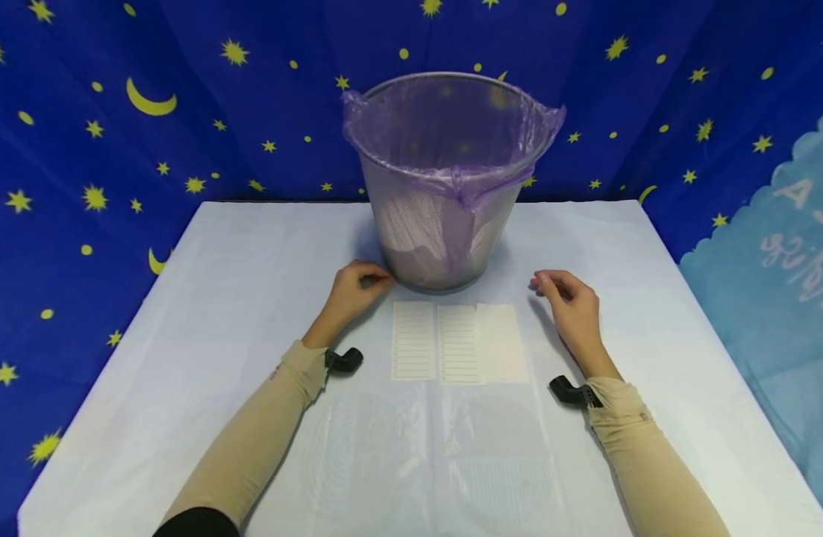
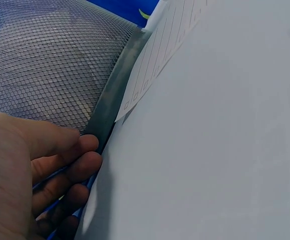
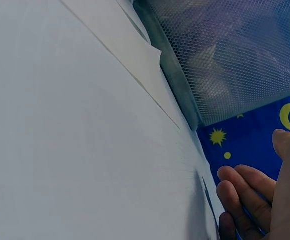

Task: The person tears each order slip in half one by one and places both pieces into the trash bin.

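Note:
A silver mesh wastebasket [image 1: 418, 216] lined with a purple plastic bag [image 1: 458, 186] stands upright toward the back of the table. My left hand [image 1: 360, 287] is at the left of its base, fingers loosely bent and fingertips right by the bottom rim [image 2: 115, 87]. On the other side my right hand [image 1: 572, 302] stays apart from the basket, its fingers loosely bent around nothing. In front of the basket lie two lined paper slips, the left one [image 1: 413, 343] and the middle one [image 1: 458, 347], plus a plain slip [image 1: 503, 343] at the right.
A white covered table [image 1: 263, 246] spreads under everything, with a clear plastic sheet [image 1: 411, 455] toward the front. Behind it hangs a blue curtain [image 1: 236, 134] with yellow stars and moons. A black wrist mount [image 1: 344, 361] sticks out from the left sleeve, another [image 1: 572, 391] from the right.

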### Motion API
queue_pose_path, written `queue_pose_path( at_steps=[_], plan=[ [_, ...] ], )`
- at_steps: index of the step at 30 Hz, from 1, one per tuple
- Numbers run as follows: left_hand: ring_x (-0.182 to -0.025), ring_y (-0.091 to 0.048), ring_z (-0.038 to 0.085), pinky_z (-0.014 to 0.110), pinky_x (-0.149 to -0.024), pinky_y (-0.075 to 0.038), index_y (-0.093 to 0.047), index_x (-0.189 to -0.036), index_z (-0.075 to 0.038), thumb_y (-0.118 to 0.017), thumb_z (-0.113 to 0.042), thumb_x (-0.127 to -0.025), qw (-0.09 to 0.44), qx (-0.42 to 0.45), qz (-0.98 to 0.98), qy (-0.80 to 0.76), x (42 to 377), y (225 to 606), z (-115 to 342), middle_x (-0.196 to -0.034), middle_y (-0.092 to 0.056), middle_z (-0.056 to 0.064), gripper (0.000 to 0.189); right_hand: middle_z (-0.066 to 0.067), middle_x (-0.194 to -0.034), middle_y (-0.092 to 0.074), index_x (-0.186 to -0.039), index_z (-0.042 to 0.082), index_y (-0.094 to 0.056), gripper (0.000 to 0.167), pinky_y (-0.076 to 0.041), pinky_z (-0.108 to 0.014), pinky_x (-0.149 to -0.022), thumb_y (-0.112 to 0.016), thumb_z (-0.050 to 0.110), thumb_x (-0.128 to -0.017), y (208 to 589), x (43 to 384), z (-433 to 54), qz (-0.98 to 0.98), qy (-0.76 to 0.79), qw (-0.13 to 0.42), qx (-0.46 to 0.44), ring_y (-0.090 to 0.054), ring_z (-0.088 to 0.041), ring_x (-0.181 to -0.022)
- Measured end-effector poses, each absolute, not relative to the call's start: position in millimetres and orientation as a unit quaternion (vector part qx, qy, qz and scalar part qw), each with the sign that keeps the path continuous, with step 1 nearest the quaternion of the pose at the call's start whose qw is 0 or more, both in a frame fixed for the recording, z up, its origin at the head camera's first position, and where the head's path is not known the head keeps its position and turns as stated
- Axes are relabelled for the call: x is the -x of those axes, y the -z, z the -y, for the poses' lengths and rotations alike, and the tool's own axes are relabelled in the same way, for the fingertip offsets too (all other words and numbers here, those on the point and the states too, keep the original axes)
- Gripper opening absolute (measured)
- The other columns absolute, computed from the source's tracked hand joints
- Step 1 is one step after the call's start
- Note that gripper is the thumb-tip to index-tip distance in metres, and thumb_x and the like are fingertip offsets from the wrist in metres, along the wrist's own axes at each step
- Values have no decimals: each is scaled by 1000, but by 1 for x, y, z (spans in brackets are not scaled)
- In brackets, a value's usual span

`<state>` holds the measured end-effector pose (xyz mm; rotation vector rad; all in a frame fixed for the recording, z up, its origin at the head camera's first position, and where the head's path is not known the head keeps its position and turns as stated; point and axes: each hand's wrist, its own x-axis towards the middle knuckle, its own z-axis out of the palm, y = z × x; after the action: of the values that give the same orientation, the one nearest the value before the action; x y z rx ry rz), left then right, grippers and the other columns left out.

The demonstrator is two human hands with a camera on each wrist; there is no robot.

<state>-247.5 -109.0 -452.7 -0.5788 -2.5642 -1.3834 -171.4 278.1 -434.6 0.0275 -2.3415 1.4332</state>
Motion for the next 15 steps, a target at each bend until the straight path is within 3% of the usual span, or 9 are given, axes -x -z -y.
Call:
queue_pose_path(
  at_steps=[5,15],
  plan=[
    [-93,-64,30,36,-86,-49,-82,-95,-2,-82,-9,-90,82,196,860,464,247,451,108,-96,-77,15,8,-20,-109,-79,-120,5,-77,29,-50,-10,-83,-64,28,-107,448,177,-287,838,-509,195,-5,-73,-12,-90],
    [-92,-64,28,35,-85,-48,-82,-94,-3,-82,-9,-90,80,190,860,466,247,450,109,-95,-77,14,7,-19,-109,-79,-120,6,-77,30,-50,-11,-84,-63,29,-108,449,179,-286,840,-509,189,-6,-72,-12,-90]
  ],
)
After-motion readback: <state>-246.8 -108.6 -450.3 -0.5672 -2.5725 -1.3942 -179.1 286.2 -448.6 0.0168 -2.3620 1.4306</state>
